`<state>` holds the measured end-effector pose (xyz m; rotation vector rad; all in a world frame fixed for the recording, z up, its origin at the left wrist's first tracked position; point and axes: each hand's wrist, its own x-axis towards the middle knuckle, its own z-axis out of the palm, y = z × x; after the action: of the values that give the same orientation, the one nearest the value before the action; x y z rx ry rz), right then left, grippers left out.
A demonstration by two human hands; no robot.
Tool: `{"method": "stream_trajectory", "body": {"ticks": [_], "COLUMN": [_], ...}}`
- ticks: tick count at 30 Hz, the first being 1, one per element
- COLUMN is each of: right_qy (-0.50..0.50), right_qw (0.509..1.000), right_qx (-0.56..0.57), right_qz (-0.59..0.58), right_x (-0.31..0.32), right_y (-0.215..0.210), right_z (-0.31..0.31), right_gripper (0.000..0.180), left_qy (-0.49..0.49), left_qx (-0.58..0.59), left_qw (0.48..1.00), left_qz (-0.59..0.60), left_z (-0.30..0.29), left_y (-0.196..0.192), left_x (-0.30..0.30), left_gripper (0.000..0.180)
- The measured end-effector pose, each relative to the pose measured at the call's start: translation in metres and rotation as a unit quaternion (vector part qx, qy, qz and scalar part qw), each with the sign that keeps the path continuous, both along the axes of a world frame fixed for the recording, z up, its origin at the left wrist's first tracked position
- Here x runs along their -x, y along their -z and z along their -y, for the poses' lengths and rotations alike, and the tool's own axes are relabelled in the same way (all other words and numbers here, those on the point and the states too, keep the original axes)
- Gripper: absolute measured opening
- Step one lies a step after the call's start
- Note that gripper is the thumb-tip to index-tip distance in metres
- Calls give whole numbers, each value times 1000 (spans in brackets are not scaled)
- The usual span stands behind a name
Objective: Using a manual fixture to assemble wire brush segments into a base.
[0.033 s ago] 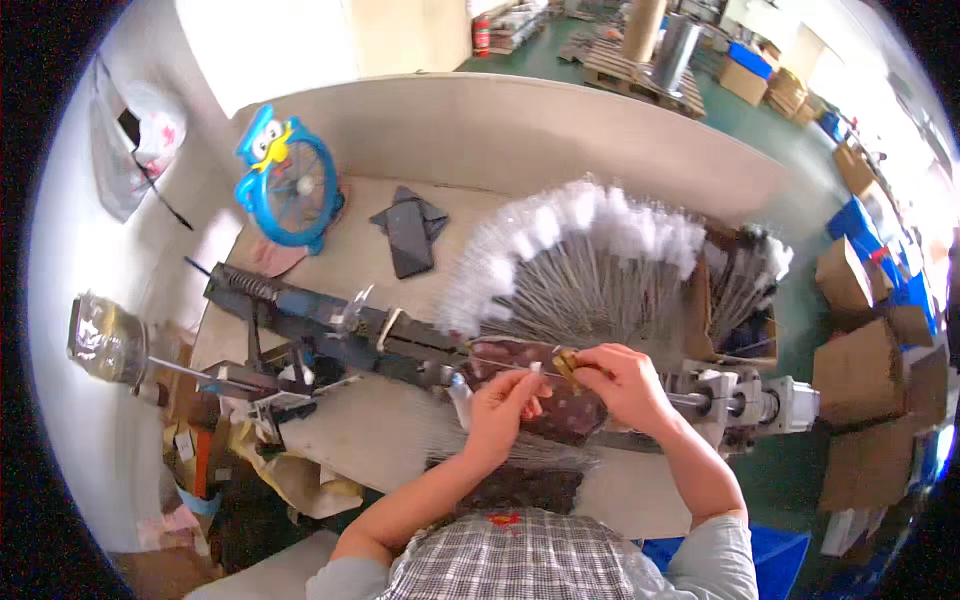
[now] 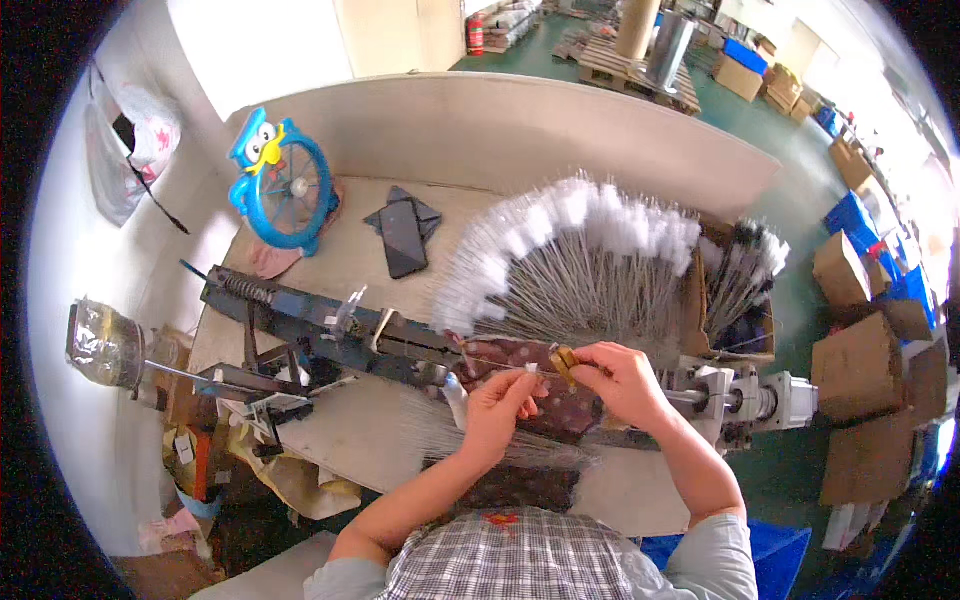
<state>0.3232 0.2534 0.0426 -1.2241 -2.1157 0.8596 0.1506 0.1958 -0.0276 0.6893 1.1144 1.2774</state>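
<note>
The table (image 2: 350,270) carries a long blue-grey machine (image 2: 330,330) running across it, and behind that a wide fan of white-tipped wire brushes (image 2: 580,260). A blue owl-shaped desk fan (image 2: 285,185) stands at the far left corner, near a dark folded cloth (image 2: 403,235). A patterned brown cloth (image 2: 560,400) lies over the machine under both hands. The right hand (image 2: 625,380) pinches a small brass-coloured piece (image 2: 565,362) between its fingertips. The left hand (image 2: 505,405), just beside it, is closed on a thin wire (image 2: 500,362) that reaches left towards the machine.
</note>
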Motion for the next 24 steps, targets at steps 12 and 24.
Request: {"method": "stream_trajectory", "body": {"ticks": [12, 24], "right_qy": [-56, -102], "right_qw": [981, 994], "right_qx": [-180, 25], "right_qz": [43, 17], "right_x": [16, 62], "right_y": [-13, 1], "right_z": [-7, -23], "right_gripper": [13, 20], "left_qy": [-87, -71], "left_qx": [9, 48], "left_qw": [996, 995], "left_qz": [13, 48], "left_z": [0, 7], "left_y": [-13, -9], "left_x": [12, 29], "left_gripper": [16, 27]}}
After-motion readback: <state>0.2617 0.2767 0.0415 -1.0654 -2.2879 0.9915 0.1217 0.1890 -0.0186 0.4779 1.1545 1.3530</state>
